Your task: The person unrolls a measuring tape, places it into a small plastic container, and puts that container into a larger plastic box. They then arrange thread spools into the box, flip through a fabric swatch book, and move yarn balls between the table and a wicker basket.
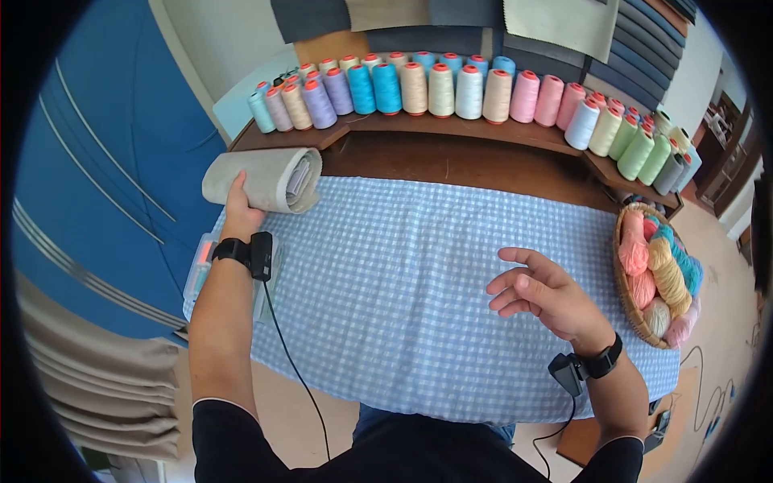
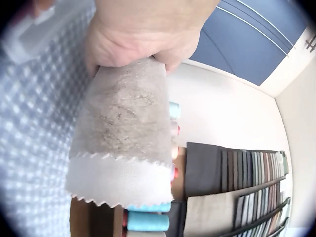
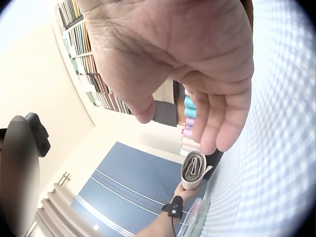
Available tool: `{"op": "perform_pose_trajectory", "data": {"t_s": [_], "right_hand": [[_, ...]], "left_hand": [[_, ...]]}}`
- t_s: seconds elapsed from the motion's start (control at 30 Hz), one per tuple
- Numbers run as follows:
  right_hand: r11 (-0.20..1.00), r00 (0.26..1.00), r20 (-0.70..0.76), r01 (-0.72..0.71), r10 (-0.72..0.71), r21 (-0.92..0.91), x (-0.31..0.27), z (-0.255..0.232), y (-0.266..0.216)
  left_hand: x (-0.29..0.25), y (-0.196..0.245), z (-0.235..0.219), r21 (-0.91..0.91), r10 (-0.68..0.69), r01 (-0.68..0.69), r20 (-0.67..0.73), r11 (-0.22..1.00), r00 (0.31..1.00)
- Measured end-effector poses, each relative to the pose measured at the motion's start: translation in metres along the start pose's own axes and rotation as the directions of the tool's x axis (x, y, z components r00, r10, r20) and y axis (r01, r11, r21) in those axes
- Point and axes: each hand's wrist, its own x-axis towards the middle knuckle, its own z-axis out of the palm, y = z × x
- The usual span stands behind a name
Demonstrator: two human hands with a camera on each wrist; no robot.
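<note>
A rolled piece of light grey fabric [image 1: 262, 179] is gripped by my left hand [image 1: 244, 211] at the table's far left corner. In the left wrist view the roll [image 2: 121, 118] shows a zigzag-cut edge, and the hand is wrapped round its near end. From the right wrist view its spiral end [image 3: 193, 169] is visible, with folded layers inside. My right hand [image 1: 547, 296] hovers over the right half of the checked cloth [image 1: 419, 282], fingers spread and loosely bent, holding nothing.
A wicker basket [image 1: 632, 302] of yarn skeins stands at the right edge. Many thread cones [image 1: 469, 92] line the curved wooden shelf [image 1: 555, 137] behind the cloth. A clear plastic box [image 1: 197, 270] sits under my left forearm. Fabric swatches [image 1: 555, 28] hang at the back.
</note>
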Motion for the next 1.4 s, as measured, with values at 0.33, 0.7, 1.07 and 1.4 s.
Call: {"op": "perform_pose_trajectory", "data": {"t_s": [0.33, 0.7, 1.07, 1.4], "right_hand": [[0.989, 0.996, -0.010, -0.090, 0.090, -0.118, -0.005, 0.001, 0.009], [0.951, 0.960, 0.228, -0.094, 0.165, -0.293, 0.035, 0.018, 0.026], [0.886, 0.982, 0.105, -0.095, 0.160, -0.454, 0.025, 0.011, 0.038], [0.759, 0.590, -0.497, 0.363, -0.637, -0.541, -0.234, -0.088, -0.020]], "left_hand": [[0.058, 0.019, -0.052, 0.363, 0.099, -0.050, -0.119, 0.931, 0.988], [-0.246, 0.002, -0.051, 0.783, 0.082, -0.089, 0.176, -0.616, 0.981], [-0.212, 0.021, -0.159, 0.822, 0.268, -0.471, 0.555, -0.318, 0.788], [-0.093, 0.115, -0.356, 0.748, 0.251, -0.081, -0.118, 0.659, 0.961]]}}
